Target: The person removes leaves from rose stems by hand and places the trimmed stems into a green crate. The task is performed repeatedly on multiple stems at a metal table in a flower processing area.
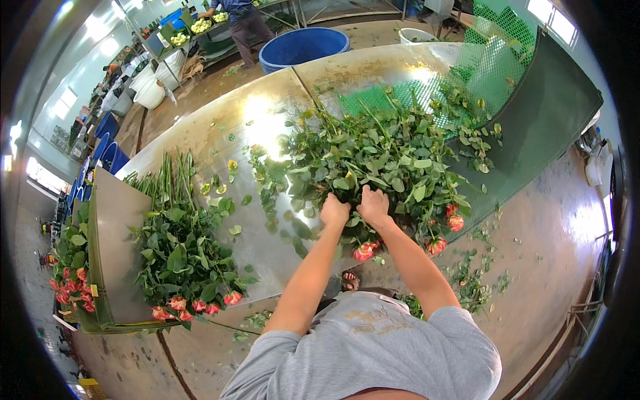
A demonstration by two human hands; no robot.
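Observation:
A large heap of cut roses (370,155) lies on a metal-topped table (270,260), stems pointing away from me and leaves thick in the middle. My left hand (335,209) and my right hand (373,204) are close together at the heap's near side. Their fingers curl around stems among the leaves, with the fingertips hidden. Below and right of my hands, pink-and-yellow rose heads (365,251) hang at the table's near edge. To the left, a separate row of roses (190,250) lies with its heads toward me and its leafless stem ends (172,175) pointing away.
Green plastic mesh (492,75) runs under the heap and rises at the far right, beside a dark green sheet (545,120). An upright panel (120,240) stands left. Beyond the table are a blue tub (305,47) and a person (245,25). Fallen leaves (470,280) litter the floor.

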